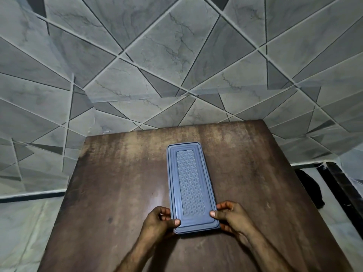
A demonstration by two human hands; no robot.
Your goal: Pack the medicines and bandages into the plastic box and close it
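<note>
The two bare forearms are reaching in nearest the camera over the large worn brown wooden table [121,183]. On it the long blue-grey rectangular plastic box [191,185] is lying with its dotted lid seated. The left hand [159,222] and the right hand [231,216] are curling around its near corners, thumbs pressing on the lid rim. If the far end is not snapped, the lid may be popping up there, I think. No medicines, bandages or readable writing are showing
</note>
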